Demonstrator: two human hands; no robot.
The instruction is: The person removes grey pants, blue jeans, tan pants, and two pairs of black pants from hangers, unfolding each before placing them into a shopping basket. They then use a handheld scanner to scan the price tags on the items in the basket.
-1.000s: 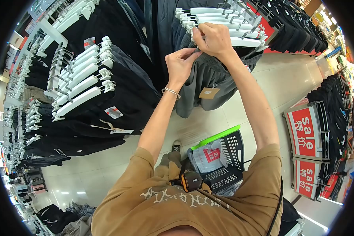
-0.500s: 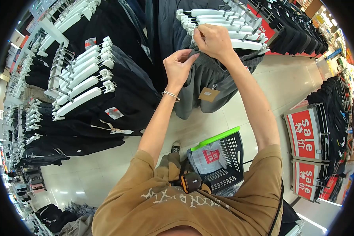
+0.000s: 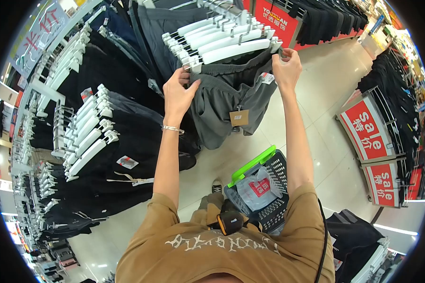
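A pair of dark grey shorts [image 3: 222, 101] with an elastic waistband hangs from the front white hanger [image 3: 236, 51]. My left hand [image 3: 179, 92] holds the waistband's left corner, beside the hanger's clip, thumb in front. At the opposite corner, my right hand [image 3: 287, 70] has its fingers curled round the waistband by the hanger's end. Between the two hands the waistband is stretched wide. A brown paper tag [image 3: 239, 118] dangles on the front, and a white-and-red label [image 3: 266, 78] shows near my right hand.
More white hangers with grey garments crowd behind. Black trousers [image 3: 127, 193] hang on a rack to the left. A black basket [image 3: 274, 212] with a green handle [image 3: 251, 165] stands on the floor, holding a plastic bag [image 3: 255, 188]. Red sale signs [image 3: 366, 128] stand at right.
Both hands were close together at the left part of the waistband. My right hand has moved across to the right corner, and my left hand is now at the left clip. The view has shifted.
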